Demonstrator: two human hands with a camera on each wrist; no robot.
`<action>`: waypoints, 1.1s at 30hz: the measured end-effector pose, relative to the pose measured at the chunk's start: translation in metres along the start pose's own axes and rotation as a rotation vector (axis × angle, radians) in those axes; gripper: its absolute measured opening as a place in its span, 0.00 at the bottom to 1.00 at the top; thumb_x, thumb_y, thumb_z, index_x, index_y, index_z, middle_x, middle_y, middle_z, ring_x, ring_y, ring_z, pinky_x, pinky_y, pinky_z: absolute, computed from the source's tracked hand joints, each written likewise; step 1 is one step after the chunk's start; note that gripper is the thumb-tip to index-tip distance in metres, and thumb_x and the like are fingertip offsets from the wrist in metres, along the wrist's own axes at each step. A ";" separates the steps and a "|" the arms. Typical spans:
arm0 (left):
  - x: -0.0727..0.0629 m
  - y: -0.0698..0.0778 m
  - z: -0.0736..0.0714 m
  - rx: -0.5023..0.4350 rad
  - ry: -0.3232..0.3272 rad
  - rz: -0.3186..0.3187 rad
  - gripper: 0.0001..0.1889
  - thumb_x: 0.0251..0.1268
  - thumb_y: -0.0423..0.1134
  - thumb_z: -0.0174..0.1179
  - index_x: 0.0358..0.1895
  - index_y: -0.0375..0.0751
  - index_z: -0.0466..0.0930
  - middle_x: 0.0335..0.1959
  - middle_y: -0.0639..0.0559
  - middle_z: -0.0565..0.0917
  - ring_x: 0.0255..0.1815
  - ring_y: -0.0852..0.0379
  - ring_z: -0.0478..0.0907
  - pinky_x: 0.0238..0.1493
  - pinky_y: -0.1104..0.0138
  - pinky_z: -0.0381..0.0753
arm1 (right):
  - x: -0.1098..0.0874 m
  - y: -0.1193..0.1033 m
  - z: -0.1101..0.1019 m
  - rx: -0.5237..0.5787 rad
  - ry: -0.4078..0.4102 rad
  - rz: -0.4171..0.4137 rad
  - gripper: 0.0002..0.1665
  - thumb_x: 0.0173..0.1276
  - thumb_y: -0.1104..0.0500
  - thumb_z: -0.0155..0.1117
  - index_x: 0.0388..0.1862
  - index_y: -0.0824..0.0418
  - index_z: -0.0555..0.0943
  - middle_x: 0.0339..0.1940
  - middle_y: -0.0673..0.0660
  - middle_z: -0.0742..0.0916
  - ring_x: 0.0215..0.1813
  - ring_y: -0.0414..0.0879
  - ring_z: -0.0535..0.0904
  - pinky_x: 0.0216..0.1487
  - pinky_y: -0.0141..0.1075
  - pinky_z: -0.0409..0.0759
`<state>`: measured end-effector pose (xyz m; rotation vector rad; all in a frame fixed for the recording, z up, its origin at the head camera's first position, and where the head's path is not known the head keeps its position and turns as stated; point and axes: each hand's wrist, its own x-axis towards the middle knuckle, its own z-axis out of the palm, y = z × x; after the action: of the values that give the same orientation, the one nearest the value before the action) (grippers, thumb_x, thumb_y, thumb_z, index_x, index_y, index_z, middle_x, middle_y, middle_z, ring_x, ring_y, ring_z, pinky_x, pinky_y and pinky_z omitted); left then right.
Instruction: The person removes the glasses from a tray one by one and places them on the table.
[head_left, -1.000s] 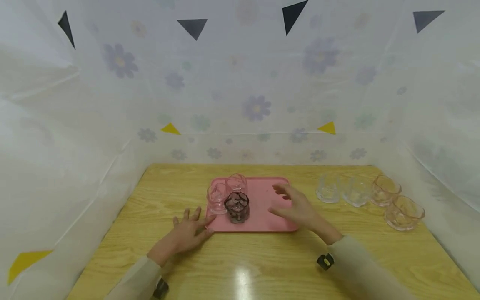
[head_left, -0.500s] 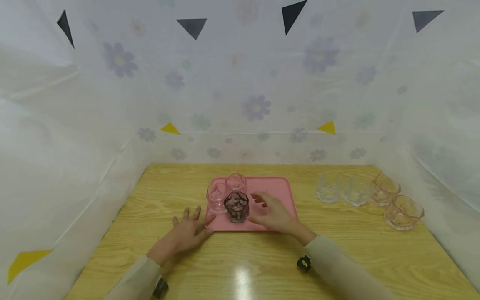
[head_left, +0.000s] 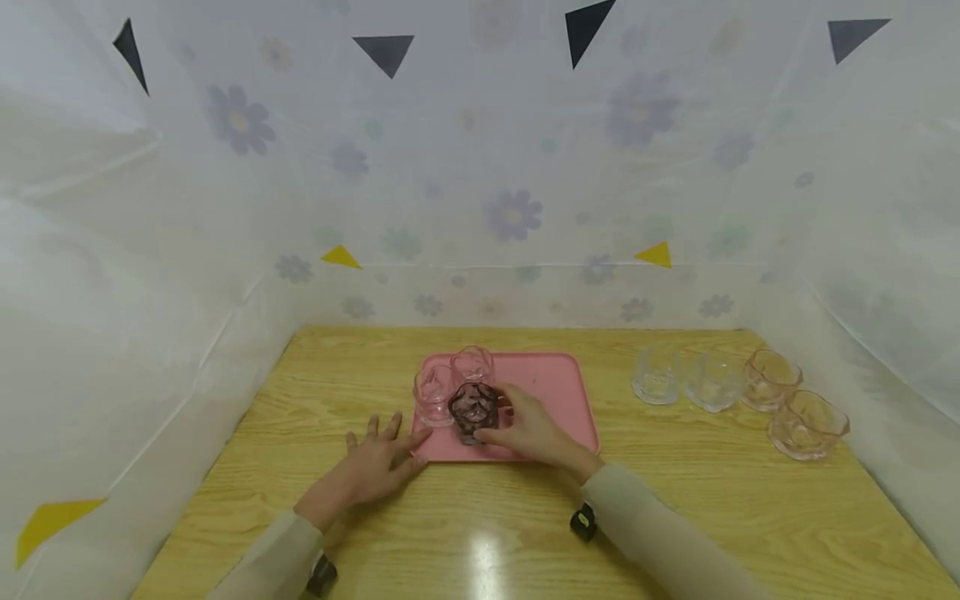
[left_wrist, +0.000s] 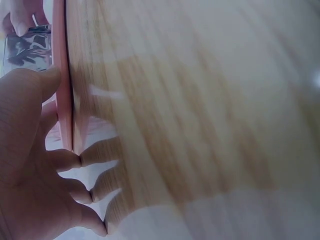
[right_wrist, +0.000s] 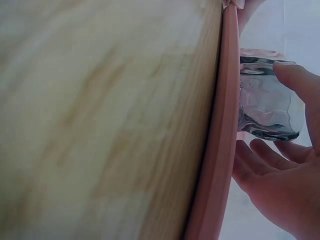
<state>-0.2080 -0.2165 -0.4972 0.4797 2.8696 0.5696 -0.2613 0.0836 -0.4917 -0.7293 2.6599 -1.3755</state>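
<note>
A dark grey glass cup (head_left: 474, 413) stands upright on a pink tray (head_left: 543, 404). My right hand (head_left: 528, 427) is at its right side, with the thumb on the near side and the fingers curled round the far right. In the right wrist view the thumb (right_wrist: 295, 80) lies against the upper part of the cup. Two clear pinkish glass cups, one at the left (head_left: 433, 396) and one behind (head_left: 472, 365), stand close beside the dark one. My left hand (head_left: 371, 468) rests with spread fingers on the table at the tray's left front corner, its thumb and forefinger touching the rim.
At the right of the wooden table (head_left: 480, 508) stand two clear glass cups (head_left: 656, 379) (head_left: 715, 383) and two amber-pink glass cups (head_left: 771, 381) (head_left: 808, 427). White flowered sheeting (head_left: 450, 183) encloses the back and both sides.
My right hand has moved left across the tray to the dark grey glass cup and taken hold of it. The left hand and the cups have stayed in place.
</note>
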 end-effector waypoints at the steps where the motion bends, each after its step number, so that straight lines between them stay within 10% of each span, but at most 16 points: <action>1: 0.000 0.000 0.000 0.001 0.000 0.001 0.29 0.82 0.63 0.49 0.80 0.65 0.67 0.85 0.30 0.53 0.81 0.14 0.40 0.68 0.14 0.34 | 0.001 0.000 0.001 0.006 -0.001 0.005 0.52 0.60 0.46 0.83 0.79 0.59 0.69 0.70 0.59 0.83 0.65 0.55 0.83 0.67 0.53 0.83; 20: -0.001 0.003 -0.003 0.017 0.003 0.021 0.29 0.82 0.62 0.49 0.80 0.62 0.68 0.83 0.27 0.55 0.80 0.11 0.42 0.66 0.13 0.36 | 0.009 0.002 0.003 0.051 -0.010 0.019 0.47 0.57 0.48 0.85 0.71 0.62 0.74 0.61 0.59 0.87 0.61 0.52 0.84 0.65 0.49 0.84; 33: -0.001 0.001 -0.001 0.009 0.004 0.012 0.29 0.82 0.63 0.49 0.80 0.62 0.68 0.83 0.27 0.55 0.80 0.11 0.42 0.66 0.13 0.35 | -0.019 0.002 -0.038 -0.020 0.053 0.035 0.44 0.61 0.49 0.82 0.71 0.61 0.73 0.61 0.61 0.86 0.61 0.55 0.84 0.64 0.51 0.85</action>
<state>-0.2069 -0.2166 -0.4957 0.4983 2.8759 0.5605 -0.2553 0.1212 -0.4736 -0.6546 2.7164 -1.3807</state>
